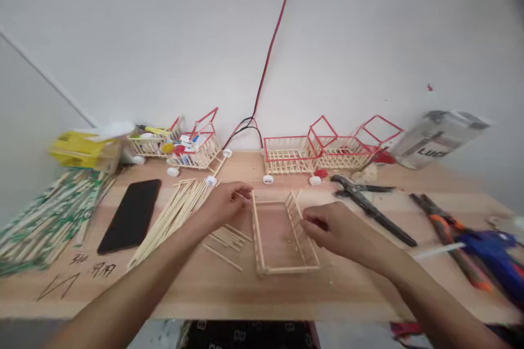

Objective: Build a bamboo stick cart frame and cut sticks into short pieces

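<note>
A rectangular frame of thin wooden sticks [286, 269] lies on the wooden table, with short uprights along its right side. At its far left corner, my left hand [229, 202] is closed, fingertips pinched against the frame. My right hand [327, 223] is curled closed at the right side, thumb and forefinger against the uprights; its other fingers are tucked from sight. Beside my left forearm lie several short cut sticks [225, 237] and a pile of longer bare sticks [176, 212].
Finished stick carts with red trim [290, 158] and filled carts [200, 152] stand along the wall. To the left are a black phone [130, 216] and green-wrapped sticks [53, 218]. Black cutters [368, 207], orange-handled pliers [450, 234], a blue glue gun [495, 262] and a tin [436, 139] are right.
</note>
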Available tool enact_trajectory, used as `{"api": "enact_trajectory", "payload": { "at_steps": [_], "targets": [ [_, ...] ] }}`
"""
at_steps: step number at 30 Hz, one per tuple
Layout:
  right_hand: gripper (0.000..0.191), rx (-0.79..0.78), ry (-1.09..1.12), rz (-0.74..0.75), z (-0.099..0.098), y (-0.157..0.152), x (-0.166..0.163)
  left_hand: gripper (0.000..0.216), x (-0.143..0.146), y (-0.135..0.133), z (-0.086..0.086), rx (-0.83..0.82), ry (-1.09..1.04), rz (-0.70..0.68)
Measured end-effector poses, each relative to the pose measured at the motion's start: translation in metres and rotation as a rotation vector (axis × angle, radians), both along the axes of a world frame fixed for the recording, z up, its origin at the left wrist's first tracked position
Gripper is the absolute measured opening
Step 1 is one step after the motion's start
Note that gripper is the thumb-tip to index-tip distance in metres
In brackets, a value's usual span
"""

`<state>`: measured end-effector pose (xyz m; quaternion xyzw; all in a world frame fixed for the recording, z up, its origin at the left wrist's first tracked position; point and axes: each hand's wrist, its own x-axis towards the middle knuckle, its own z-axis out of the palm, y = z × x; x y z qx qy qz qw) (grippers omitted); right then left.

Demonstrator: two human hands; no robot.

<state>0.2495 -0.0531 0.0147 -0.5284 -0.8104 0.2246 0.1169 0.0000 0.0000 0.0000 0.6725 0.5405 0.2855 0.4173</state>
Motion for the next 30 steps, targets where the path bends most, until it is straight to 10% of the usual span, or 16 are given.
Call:
{"api": "enact_trajectory", "payload": {
  "at_steps": [6, 12, 17, 30],
  "targets": [
    [0.042, -0.208, 0.153, 0.009, 0.005, 0.010, 0.013, 0.029, 0.003, 0.002, -0.017, -0.011, -0.057, -0.052],
    [0.024, 0.197, 0.021, -0.039, -0.011, 0.046, 0.026, 0.024, 0.005, 0.001, -0.027, 0.116, 0.009, 0.005],
    [0.020, 0.245, 0.147, -0.017, -0.033, 0.057, 0.021, 0.018, 0.005, -0.005, -0.028, 0.208, 0.030, -0.012],
    [0.047, -0.282, 0.308, 0.036, -0.018, 0.030, 0.013, 0.013, 0.000, -0.007, -0.019, 0.389, -0.194, -0.029]
  ]
}}
